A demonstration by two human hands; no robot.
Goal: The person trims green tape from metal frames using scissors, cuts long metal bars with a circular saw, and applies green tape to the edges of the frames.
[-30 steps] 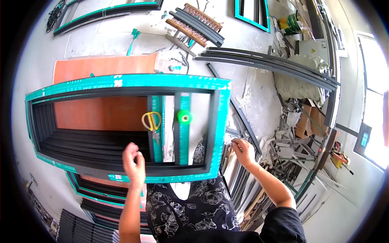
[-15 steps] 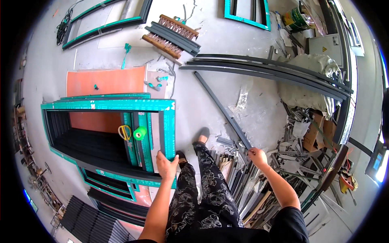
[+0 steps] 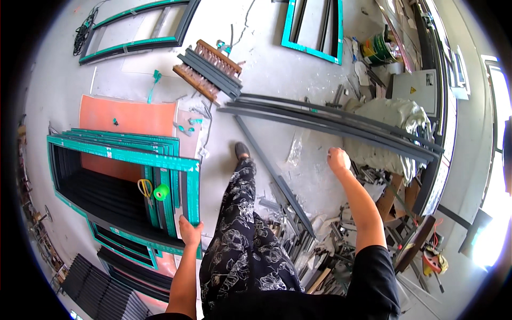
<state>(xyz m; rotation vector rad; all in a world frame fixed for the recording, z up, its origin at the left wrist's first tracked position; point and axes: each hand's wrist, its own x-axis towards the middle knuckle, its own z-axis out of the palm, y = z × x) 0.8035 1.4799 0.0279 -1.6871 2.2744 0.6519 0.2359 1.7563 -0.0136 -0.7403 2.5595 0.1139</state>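
My left hand grips the near right corner of the top window frame, a dark frame faced with teal protective film and stacked on others. On that stack lie yellow-handled scissors and a green roll of tape. My right hand hangs in the air over the floor with its fingers curled; whether anything is inside them is hidden. Left of that hand and apart from it, a dark grey bar slants from the long profiles down to the scrap pile.
Offcuts and scrap strips crowd the floor at my right. Beyond lie a whitish sack and a grey metal box. A wooden-ended rack carries short dark profiles ahead. Another teal-edged frame lies farther off.
My right hand has let go of the slanting bar's near end and moved up and away from it. My left hand stays on the frame. One foot has stepped forward, and the view has shifted.
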